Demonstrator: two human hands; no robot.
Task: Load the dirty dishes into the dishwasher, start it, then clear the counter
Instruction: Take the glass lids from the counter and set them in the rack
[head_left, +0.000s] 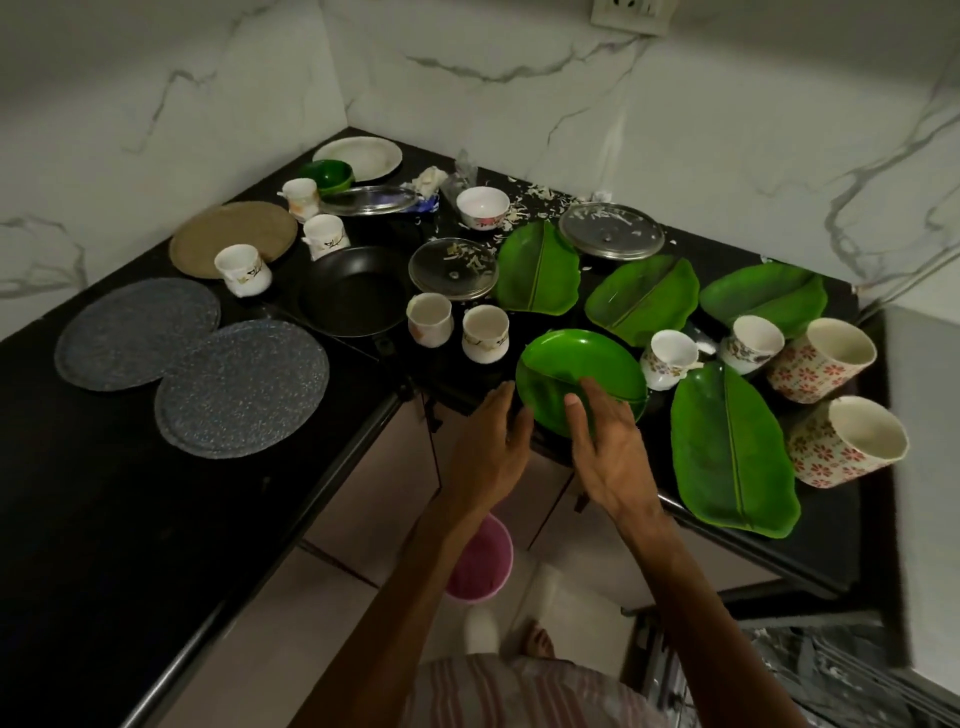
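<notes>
Holding a round green plate (576, 374) between them, both hands sit at the counter's (156, 519) front edge. Right hand (605, 452): fingers fairly straight, spread, thumb lying across the plate's near face. Left hand (493, 441): fingers loosely extended against the plate's left rim; whether they curl under it cannot be told. Plate tilted, near edge raised, glossy, a ridge across its middle. Just right of the right hand, a leaf-shaped green tray (727, 452); beyond it two floral mugs (826, 358) on their sides. Past the plate, two white cups (483, 332) upright. Far left of the left hand, two speckled grey plates (239, 389) overlapping. Below the hands, a pink bucket (483, 566) on the floor.
</notes>
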